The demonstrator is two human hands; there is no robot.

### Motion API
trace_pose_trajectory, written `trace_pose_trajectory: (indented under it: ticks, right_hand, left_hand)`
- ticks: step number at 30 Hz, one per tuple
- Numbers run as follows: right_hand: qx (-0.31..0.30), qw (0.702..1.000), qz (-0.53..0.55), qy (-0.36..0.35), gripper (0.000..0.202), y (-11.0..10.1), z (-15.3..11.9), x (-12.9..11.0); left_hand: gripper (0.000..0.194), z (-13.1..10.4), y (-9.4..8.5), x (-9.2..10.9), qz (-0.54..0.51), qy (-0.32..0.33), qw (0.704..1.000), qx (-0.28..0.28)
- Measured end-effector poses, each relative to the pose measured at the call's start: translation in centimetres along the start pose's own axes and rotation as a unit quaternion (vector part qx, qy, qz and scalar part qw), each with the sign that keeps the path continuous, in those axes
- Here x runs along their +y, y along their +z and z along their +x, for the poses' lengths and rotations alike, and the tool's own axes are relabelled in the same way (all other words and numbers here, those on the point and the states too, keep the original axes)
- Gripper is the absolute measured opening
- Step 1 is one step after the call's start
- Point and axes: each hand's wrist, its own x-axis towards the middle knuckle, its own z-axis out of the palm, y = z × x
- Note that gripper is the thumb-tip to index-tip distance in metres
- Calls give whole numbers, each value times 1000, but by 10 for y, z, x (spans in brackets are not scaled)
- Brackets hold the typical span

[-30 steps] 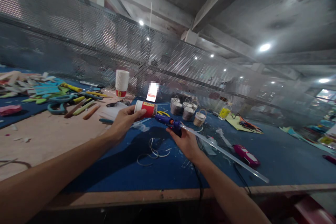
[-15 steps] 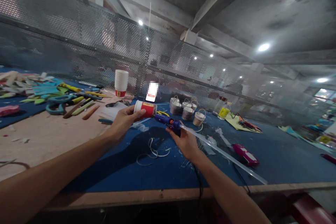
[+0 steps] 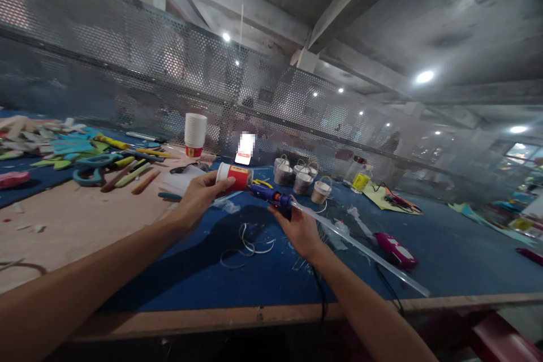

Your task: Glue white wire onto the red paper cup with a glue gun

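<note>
My left hand is closed around a red and white paper cup, which lies on its side in the air above the table. A blue hot glue gun is gripped in my right hand, its nozzle at the cup's right end; whether they touch I cannot tell. From the back of the gun a long clear glue stick slants down to the right. Below the hands, thin pale curled strands lie on the blue mat.
Behind the hands stand several small handled buckets, a lit phone and a cup stack. Scissors and other tools lie left. Rightward are a yellow-labelled bottle and a magenta device. A perforated metal screen runs behind.
Both hands, the cup and the glue gun hold almost the same position. Only a very slight shift of the whole view shows.
</note>
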Motion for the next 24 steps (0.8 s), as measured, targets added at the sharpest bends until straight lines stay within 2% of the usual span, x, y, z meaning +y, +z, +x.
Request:
trace_pose_trajectory:
  ticks: [24]
  right_hand:
    - [3, 1000, -1, 9, 41, -4, 4, -3]
  left_hand:
    - [28, -1, 1, 0, 4, -12, 1000, -15]
